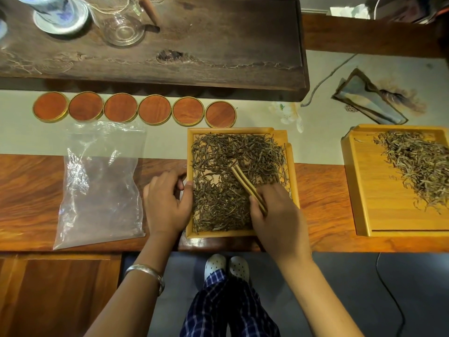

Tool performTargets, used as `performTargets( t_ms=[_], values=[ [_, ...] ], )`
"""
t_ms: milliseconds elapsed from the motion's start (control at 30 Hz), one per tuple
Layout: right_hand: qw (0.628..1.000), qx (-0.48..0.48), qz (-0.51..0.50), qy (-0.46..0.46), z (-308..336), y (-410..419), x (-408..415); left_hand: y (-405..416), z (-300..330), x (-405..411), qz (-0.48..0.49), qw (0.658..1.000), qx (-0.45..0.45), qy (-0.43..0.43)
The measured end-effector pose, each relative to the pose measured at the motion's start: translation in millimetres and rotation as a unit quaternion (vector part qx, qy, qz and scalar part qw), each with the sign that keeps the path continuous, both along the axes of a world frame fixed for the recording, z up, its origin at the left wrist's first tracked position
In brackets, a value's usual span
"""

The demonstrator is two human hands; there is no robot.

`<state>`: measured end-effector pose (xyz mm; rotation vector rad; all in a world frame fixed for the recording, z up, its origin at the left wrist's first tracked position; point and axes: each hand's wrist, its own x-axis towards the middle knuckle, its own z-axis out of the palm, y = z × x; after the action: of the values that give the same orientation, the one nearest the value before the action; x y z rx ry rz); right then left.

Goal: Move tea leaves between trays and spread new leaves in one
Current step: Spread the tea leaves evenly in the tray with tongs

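A: Which containers appear, and what do they hold?

B: The middle tray [239,235], a pale wooden one at the centre, holds dark tea leaves [218,205] spread over nearly its whole floor. The right tray [359,190], at 3 o'clock from it and well apart, holds a looser heap of paler leaves [418,166] gathered toward its far right side, with bare wood on its near left. A clear plastic bag [99,186] lies flat at 9 o'clock; whether anything is in it cannot be told.

A: How are the hands placed?

B: The left hand [167,203] grips the left rim of the middle tray, thumb over the edge and fingers curled outside it. The right hand [279,215] holds wooden tongs [245,183] at their near end; the tips point to 11 o'clock and rest among the dark leaves, the two arms almost closed. A silver bangle [148,273] circles the left wrist.

A: What else lies around?

B: Six round wooden coasters [136,109] form a row at 11 o'clock, just beyond the bag and the middle tray. Beyond them, at 12 o'clock, a dark tea board [218,45] carries a glass pitcher [121,27] and a blue-and-white cup [60,10]. A folded cloth [364,100] rests at 2 o'clock. Both trays straddle the pale table runner [165,142] and the reddish wooden surface [31,195]. The right hand covers the near right corner of the middle tray.
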<state>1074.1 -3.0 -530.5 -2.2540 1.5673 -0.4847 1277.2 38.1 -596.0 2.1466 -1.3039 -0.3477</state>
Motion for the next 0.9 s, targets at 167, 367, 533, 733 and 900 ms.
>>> performTargets(
  t_ms=[167, 367, 533, 733, 900],
  values=[
    [1.000, 0.007, 0.022, 0.001, -1, 8, 12, 0, 0, 0, 0.000, 1.000, 0.000, -0.002],
    [1.000, 0.006, 0.029, 0.005, -2, 11, 13, -1, 1, 0, 0.001, 1.000, -0.002, 0.002],
    [0.999, 0.002, 0.047, 0.000, -1, 11, 20, -1, 1, 0, 0.002, 1.000, 0.000, -0.002],
    [0.999, 0.002, -0.044, -0.010, 2, 6, -22, 0, 0, 0, 0.006, 1.000, 0.002, -0.003],
    [0.999, 0.020, -0.024, 0.035, -3, 4, -52, 0, 0, 0, 0.007, 1.000, 0.007, -0.008]
  ],
)
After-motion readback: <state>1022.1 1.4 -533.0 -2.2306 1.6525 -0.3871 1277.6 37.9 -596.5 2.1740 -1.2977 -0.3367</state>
